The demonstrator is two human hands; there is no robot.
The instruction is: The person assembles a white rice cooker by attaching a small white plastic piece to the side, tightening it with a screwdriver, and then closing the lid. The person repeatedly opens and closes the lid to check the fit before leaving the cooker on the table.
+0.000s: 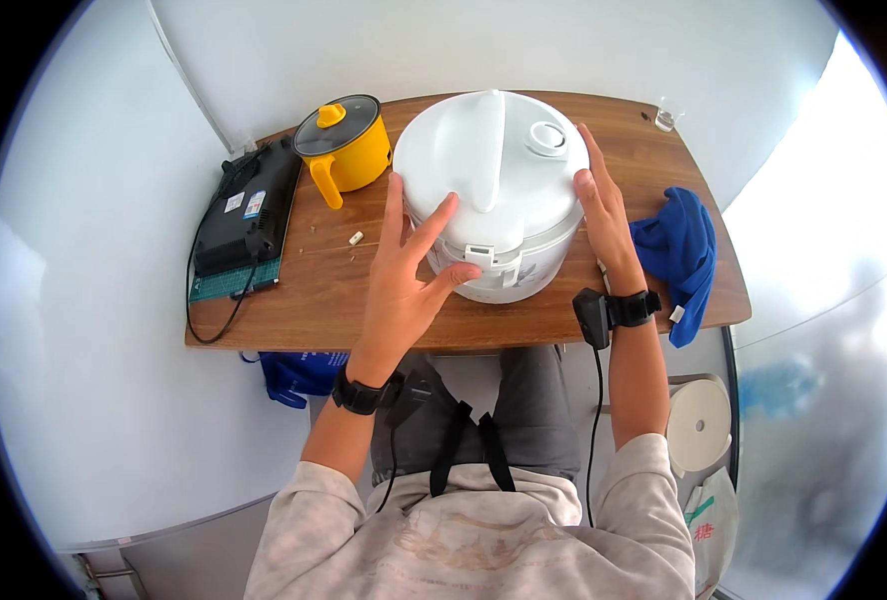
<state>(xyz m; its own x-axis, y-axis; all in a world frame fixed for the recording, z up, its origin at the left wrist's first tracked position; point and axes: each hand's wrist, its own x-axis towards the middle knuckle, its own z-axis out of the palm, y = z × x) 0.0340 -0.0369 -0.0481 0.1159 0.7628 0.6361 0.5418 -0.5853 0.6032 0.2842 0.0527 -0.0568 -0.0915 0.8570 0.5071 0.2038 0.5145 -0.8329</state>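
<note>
A white rice cooker (pixel 444 150) stands upright on the wooden table in front of me, its lid down. A raised handle bar runs across the lid, with a round steam vent (pixel 546 139) to its right. My left hand (pixel 409 270) has its fingers spread at the cooker's front left. The thumb rests by the front latch (pixel 480 256), and the index fingertip lies against the lid's edge. Along the cooker's right side, my right hand (pixel 609 215) lies with fingers stretched out, touching the wall near the rim. Neither hand is wrapped round anything.
Left of the cooker are a yellow electric pot (pixel 364 155) with a dark lid, and a black flat appliance (pixel 249 205) with a cable over a green mat (pixel 219 287). A blue cloth (pixel 689 250) hangs over the right edge. A small glass (pixel 667 118) stands far right.
</note>
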